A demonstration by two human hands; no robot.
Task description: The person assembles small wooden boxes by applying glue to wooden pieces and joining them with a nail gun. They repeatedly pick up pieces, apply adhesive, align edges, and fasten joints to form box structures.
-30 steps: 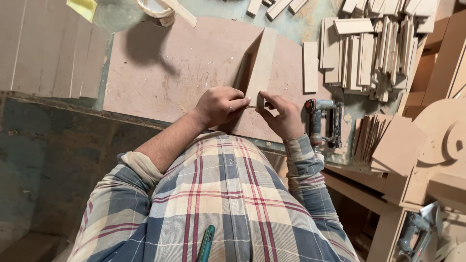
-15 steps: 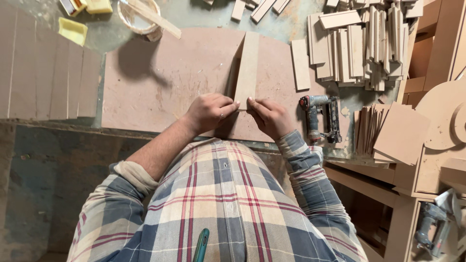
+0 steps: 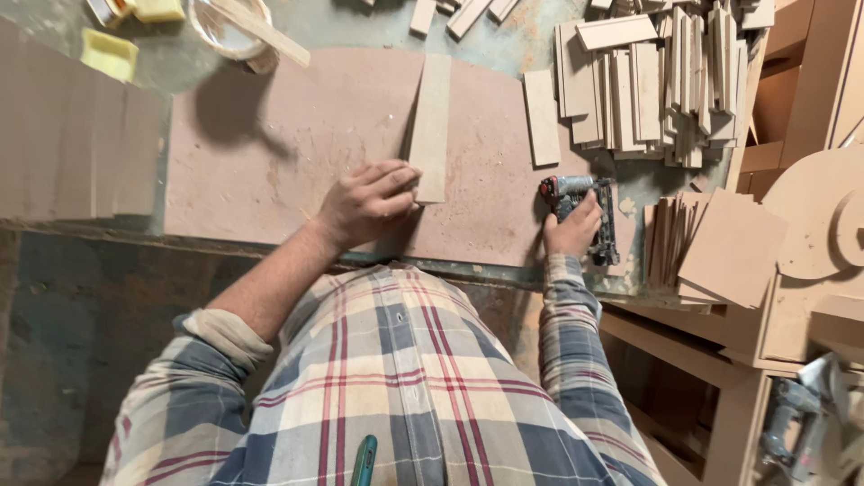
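On the big pinkish-brown board (image 3: 297, 153) that covers the middle of the surface (image 3: 504, 36), a narrow flat strip (image 3: 431, 126) lies lengthwise, running from near to far. The left hand (image 3: 369, 200) rests with its fingers spread flat, the fingertips pressing the strip's near end against the board. The right hand (image 3: 573, 227) is off to the right, curled around the grip of a dark power nailer (image 3: 583, 209) that lies at the near right edge of the board; it grasps the tool but has not lifted it.

As a judgement, the main risk is the strip sliding. Only its near end is pinned, so a nudge could swing the far end out of line. The left fingers also sit right at the strip, so a nailer brought close could catch them. Dust on the board looks loose and could let the strip skate.

Board and strip look like pressed fibreboard: matt, smooth-faced, with sharp square edges and a fine dusty film. To the far right, a heap of cut strips (image 3: 657, 81) lies stacked and crossed, all thin rectangles of the same stuff. A round white tub (image 3: 229, 27) with a flat stick across it stands at the far left, beside yellow sponges (image 3: 110, 52).
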